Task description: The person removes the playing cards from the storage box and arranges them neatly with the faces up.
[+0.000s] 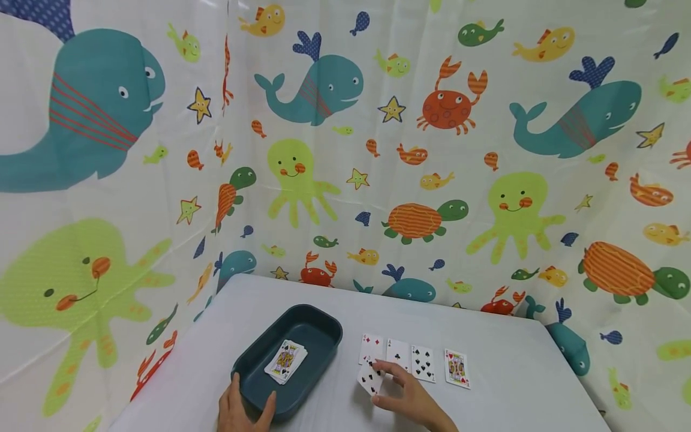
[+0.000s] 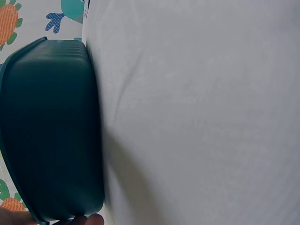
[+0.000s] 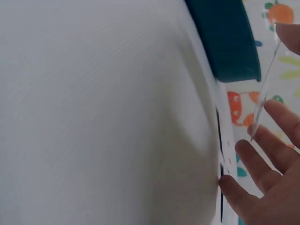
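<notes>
A dark teal tray sits on the white table with a small stack of playing cards face up inside. My left hand grips the tray's near rim, thumb over the edge; the left wrist view shows the tray wall with a fingertip under it. My right hand pinches a spade card, lifted just above the table in front of a row of face-up cards. In the right wrist view that card shows edge-on between thumb and fingers.
The row holds a four of diamonds, an ace of clubs, a spade card and a king. A sea-animal patterned curtain closes off the back and left sides of the table.
</notes>
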